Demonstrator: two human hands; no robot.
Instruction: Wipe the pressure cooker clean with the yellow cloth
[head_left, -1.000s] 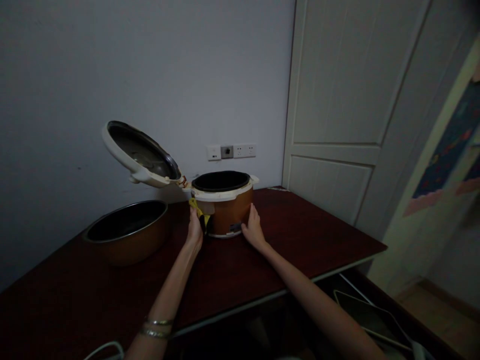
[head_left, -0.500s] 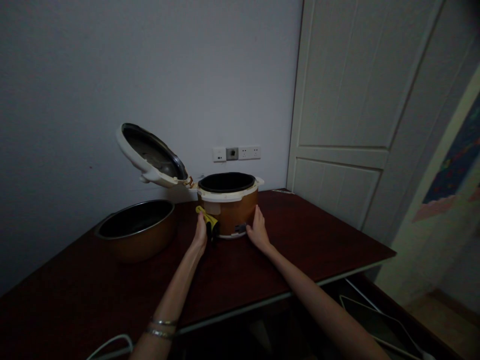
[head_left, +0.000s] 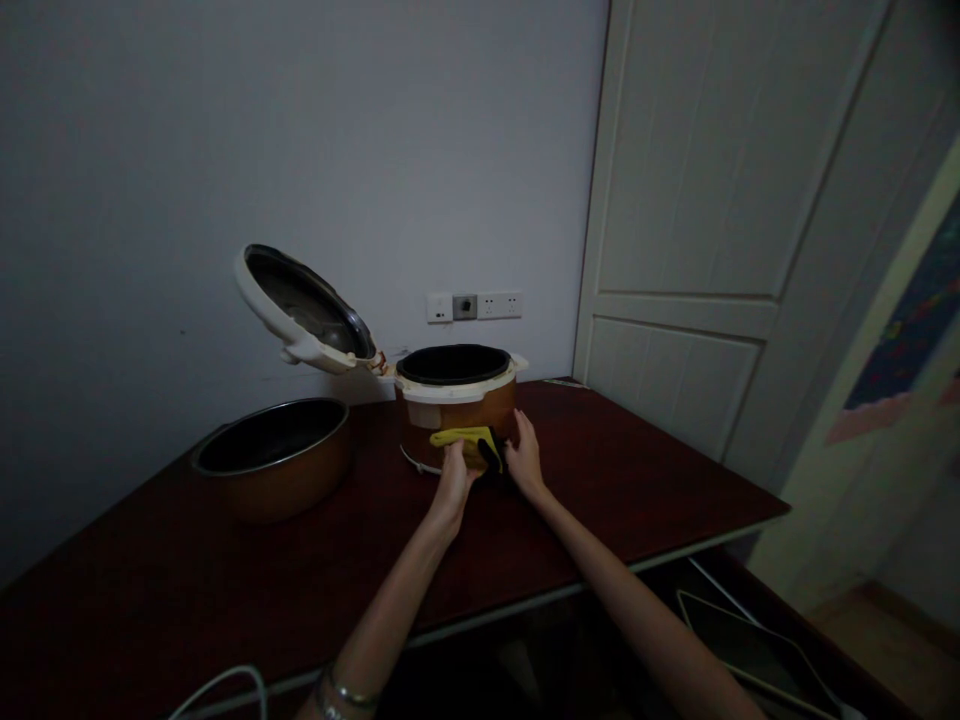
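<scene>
An orange-brown rice cooker [head_left: 495,408] with a white rim stands near the wall, its white lid [head_left: 281,325] tipped back to the left on its hinge. My left hand [head_left: 454,480] is closed around a folded yellow cloth [head_left: 463,436] with black parts. The cloth is in front of the cooker's lower right side and hides part of it. My right hand [head_left: 525,460] is beside the cooker's right side, fingers stretched upward along it, thumb close to the cloth. Whether the right hand presses on the cooker is hard to make out.
A wide brown pot [head_left: 292,485] with a dark inside stands left of the cooker on the dark red table [head_left: 600,470]. Wall sockets [head_left: 499,305] are behind. A pale cable [head_left: 229,675] curves at the front left edge; a panelled door [head_left: 675,230] rises on the right.
My left hand has moved the yellow cloth rightward across the cooker's front, close to my right hand. The right hand has shifted only slightly.
</scene>
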